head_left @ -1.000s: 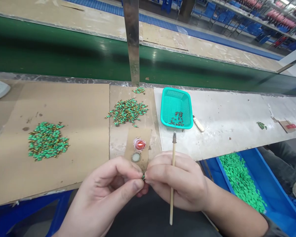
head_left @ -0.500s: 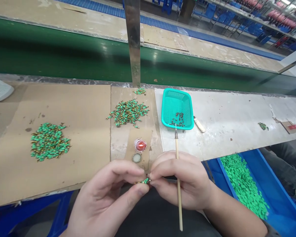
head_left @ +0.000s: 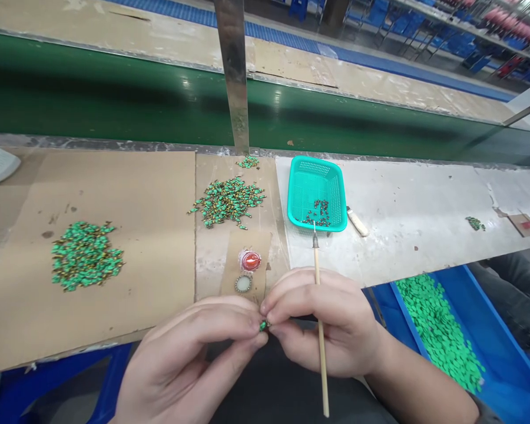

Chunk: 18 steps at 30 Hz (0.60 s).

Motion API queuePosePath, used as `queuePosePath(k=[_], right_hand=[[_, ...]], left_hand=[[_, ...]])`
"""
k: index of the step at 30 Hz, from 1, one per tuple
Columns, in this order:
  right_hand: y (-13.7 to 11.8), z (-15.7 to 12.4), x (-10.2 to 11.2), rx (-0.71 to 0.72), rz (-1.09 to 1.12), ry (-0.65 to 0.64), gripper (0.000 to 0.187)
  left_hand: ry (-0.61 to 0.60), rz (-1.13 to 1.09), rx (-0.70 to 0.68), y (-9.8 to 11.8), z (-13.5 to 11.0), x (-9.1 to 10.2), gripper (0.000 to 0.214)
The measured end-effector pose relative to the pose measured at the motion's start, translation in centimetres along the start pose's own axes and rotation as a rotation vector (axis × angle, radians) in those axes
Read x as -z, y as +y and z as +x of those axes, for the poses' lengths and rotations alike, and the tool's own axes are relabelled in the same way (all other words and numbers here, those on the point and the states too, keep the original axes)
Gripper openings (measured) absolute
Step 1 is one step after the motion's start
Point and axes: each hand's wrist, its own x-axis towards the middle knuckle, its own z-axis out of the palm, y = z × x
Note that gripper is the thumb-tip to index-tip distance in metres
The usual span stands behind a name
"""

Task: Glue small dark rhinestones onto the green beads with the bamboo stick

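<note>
Pinching a small green-and-gold piece [head_left: 263,325] between thumb and fingertips, the left hand [head_left: 189,353] meets the right hand [head_left: 322,324], both curled and pressed together around the piece, which sits between them just off the edge of the desk [head_left: 406,235]. The right hand also clasps a thin wooden stick [head_left: 321,365] with a metal tip, pointing away from the person. Just ahead lie a red disc [head_left: 251,260] and a round metal bezel [head_left: 243,284] on a brown cardboard strip [head_left: 234,247]. Further out are a heap of green-and-gold pieces [head_left: 227,201], a larger heap [head_left: 87,256] on a cardboard sheet [head_left: 115,194], a teal plastic basket [head_left: 317,160] holding dark pieces [head_left: 318,215], and a blue bin [head_left: 490,312] of green pieces [head_left: 437,333]. Step in hand judged to be close work on this single piece; the next move appears to call for a steady pinch.
</note>
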Motion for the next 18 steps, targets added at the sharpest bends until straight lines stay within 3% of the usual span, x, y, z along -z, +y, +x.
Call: queuePosePath(k=[9, 12, 14, 18], right_hand=[[0.0, -0.2, 0.1, -0.017, 0.001, 0.009, 0.017], [0.4, -0.2, 0.4, -0.018, -0.003, 0.019, 0.017], [0.8, -0.2, 0.9, -0.053, -0.040, 0.030, 0.018], [1.4, -0.6, 1.9, -0.157, -0.112, 0.069, 0.011]], left_hand=[[-0.006, 0.013, -0.028, 0.0, 0.2, -0.2, 0.044], [0.041, 0.030, 0.064, -0.4, 0.3, -0.7, 0.028], [0.103, 0.115, 0.177, -1.3, 1.4, -0.7, 0.010], [0.223, 0.355, 0.246, -4.7, 6.7, 0.4, 0.014]])
